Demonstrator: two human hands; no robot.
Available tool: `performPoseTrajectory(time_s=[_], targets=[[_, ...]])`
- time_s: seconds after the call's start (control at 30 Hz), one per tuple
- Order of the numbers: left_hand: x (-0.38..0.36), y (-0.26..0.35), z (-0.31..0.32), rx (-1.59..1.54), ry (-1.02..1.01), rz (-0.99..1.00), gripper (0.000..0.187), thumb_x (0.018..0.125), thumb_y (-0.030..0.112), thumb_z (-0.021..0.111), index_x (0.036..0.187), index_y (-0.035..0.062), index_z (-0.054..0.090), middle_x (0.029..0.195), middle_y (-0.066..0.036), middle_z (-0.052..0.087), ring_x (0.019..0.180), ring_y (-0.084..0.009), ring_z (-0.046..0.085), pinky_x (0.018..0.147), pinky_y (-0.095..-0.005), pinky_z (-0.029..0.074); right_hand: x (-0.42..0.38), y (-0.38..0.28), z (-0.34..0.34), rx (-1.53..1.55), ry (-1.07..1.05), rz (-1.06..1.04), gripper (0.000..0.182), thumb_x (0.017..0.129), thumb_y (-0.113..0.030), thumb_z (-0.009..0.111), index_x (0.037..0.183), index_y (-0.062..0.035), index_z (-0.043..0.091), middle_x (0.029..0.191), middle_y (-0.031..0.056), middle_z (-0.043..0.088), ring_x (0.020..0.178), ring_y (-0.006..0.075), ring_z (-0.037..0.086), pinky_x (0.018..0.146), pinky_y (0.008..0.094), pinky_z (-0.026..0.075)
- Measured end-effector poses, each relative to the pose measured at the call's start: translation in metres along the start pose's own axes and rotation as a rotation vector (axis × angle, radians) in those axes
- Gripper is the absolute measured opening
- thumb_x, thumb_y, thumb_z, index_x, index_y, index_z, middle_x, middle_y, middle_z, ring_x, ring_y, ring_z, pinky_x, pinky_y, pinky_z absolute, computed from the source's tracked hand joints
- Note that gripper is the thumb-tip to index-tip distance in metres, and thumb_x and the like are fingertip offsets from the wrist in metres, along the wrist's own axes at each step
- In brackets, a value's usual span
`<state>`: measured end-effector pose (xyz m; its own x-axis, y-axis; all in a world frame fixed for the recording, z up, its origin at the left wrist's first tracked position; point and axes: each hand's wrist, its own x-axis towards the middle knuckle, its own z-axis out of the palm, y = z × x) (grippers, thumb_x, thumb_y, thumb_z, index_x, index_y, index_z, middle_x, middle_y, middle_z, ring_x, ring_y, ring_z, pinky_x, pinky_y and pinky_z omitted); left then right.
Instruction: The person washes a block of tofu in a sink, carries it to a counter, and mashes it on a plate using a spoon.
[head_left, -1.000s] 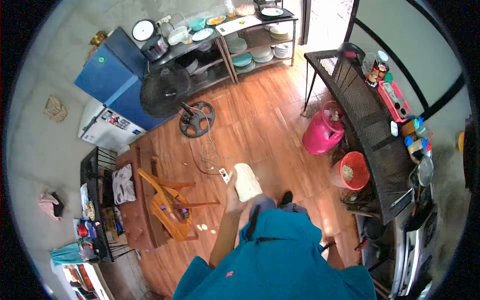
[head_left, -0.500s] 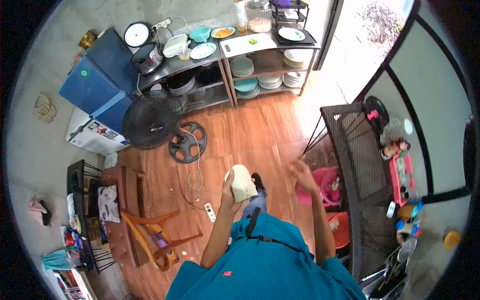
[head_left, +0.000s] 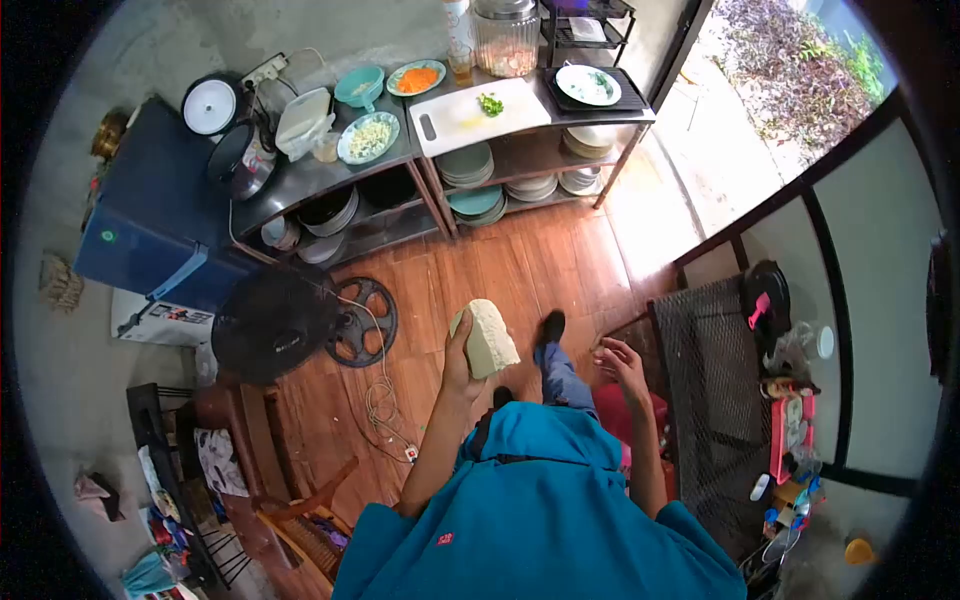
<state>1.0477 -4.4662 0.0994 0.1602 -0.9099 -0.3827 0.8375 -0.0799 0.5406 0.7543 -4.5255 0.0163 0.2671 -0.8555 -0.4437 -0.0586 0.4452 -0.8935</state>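
My left hand [head_left: 460, 365] is closed around a cut piece of cabbage [head_left: 487, 338], pale green and smooth on one side with a rough whitish cut face. It is held in front of my body, above the floor. My right hand [head_left: 622, 365] hangs to the right with its fingers loosely bent and apart, holding nothing I can see. The mesh-topped table [head_left: 705, 340] is the nearest thing to it.
On the metal counter ahead are a white cutting board [head_left: 480, 117] with chopped greens, a plate of chopped pale food [head_left: 368, 138] and a plate of orange pieces [head_left: 417, 78]. A standing fan [head_left: 275, 322] and its cable [head_left: 383, 390] are left; a wooden chair [head_left: 310, 510] stands behind.
My body has stepped forward, and the counter is nearer and lower in view. The left hand still holds the cabbage, its cut face now more visible. The right hand has lowered slightly.
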Motion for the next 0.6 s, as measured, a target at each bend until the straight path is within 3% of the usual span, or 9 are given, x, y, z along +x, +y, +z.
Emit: performPoseTrajectory(time_s=[0.17,0.2,0.37,0.47,0.6], targets=[[0.092,0.019,0.017,0.002,0.074,0.012,0.043,0.091,0.044,0.045,0.11,0.0067,0.051,0.091,-0.013,0.062,0.08,-0.0256,0.064,0.066,-0.0383,0.055,0.145,-0.011,-0.026,0.09,-0.013,0.016,0.03,0.09,-0.015,0.053,0.117,-0.0023,0.053,0.092,0.0107,0.065,0.08,0.016,0.064,0.07,0.0277,0.051],[0.11,0.023,0.019,-0.072,0.063,0.019,0.04,0.089,0.04,0.051,0.108,0.0047,0.053,0.092,-0.014,0.062,0.083,-0.0293,0.064,0.07,-0.0411,0.055,0.173,-0.018,-0.033,0.096,-0.016,-0.024,0.032,0.089,-0.015,0.054,0.117,-0.0008,0.052,0.092,0.0117,0.065,0.079,0.0164,0.064,0.07,0.0291,0.051],[0.199,0.046,0.057,-0.083,0.131,0.12,0.04,0.089,0.041,0.051,0.11,0.0064,0.054,0.096,-0.011,0.062,0.086,-0.0298,0.063,0.073,-0.0432,0.053,0.343,-0.065,-0.066,0.023,0.064,-0.008,0.027,0.089,-0.014,0.052,0.114,-0.0033,0.054,0.089,0.0083,0.064,0.077,0.0145,0.063,0.066,0.0255,0.049],[0.239,0.054,0.083,-0.086,0.143,0.141,0.041,0.09,0.042,0.049,0.112,0.0085,0.052,0.099,-0.01,0.06,0.089,-0.0299,0.061,0.071,-0.0412,0.053,0.389,-0.156,-0.042,-0.082,0.059,0.012,0.028,0.089,-0.016,0.052,0.114,-0.0036,0.054,0.09,0.0084,0.064,0.076,0.0146,0.063,0.067,0.0252,0.048],[0.302,0.065,0.107,-0.078,0.098,0.132,0.044,0.089,0.043,0.049,0.116,0.0077,0.05,0.102,-0.011,0.059,0.091,-0.0306,0.061,0.074,-0.0428,0.052,0.456,-0.205,-0.016,-0.129,-0.13,-0.091,0.031,0.089,-0.02,0.052,0.114,-0.0026,0.054,0.093,0.0089,0.064,0.079,0.0152,0.062,0.07,0.0266,0.047]])
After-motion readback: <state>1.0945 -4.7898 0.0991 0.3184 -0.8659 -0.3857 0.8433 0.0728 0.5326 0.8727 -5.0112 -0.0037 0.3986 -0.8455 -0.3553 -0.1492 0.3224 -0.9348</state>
